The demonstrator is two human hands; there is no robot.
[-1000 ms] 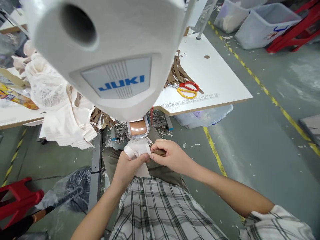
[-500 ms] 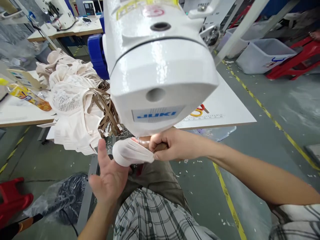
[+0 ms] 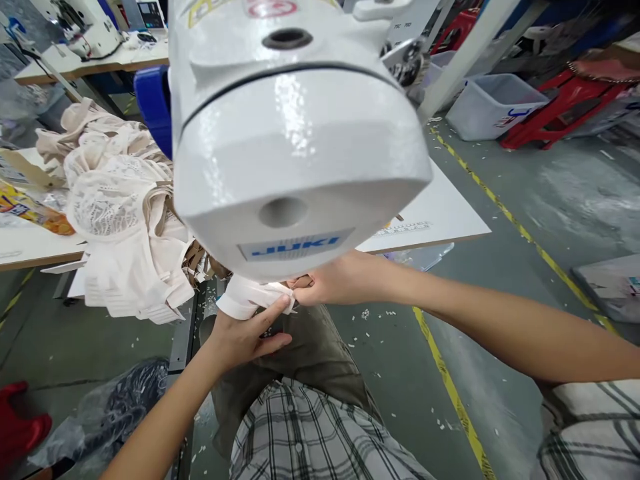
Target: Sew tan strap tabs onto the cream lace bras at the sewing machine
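A smooth white bra cup (image 3: 245,297) is bunched just under the front of the sewing machine head (image 3: 295,160). My left hand (image 3: 240,340) lies palm down at its near side, with the index finger along the fabric toward its narrow right end. The left thumb sticks out apart below, and the other fingers are partly hidden by the cup. My right hand (image 3: 340,277) pinches the narrow end of the cup, close to a brown strip. The machine head covers the needle area and part of the right fingers.
Pale lace bras (image 3: 115,200) are heaped left of the machine, with brown straps beside them. An orange-yellow bottle (image 3: 37,210) lies on the left tabletop. On the right are a white table panel (image 3: 450,213), a plastic bin (image 3: 493,107) and a red stool (image 3: 565,100).
My left hand has turned from palm up with spread fingers to palm down, its index finger now at the cup's narrow end. The view has shifted, and the right hand keeps its pinch.
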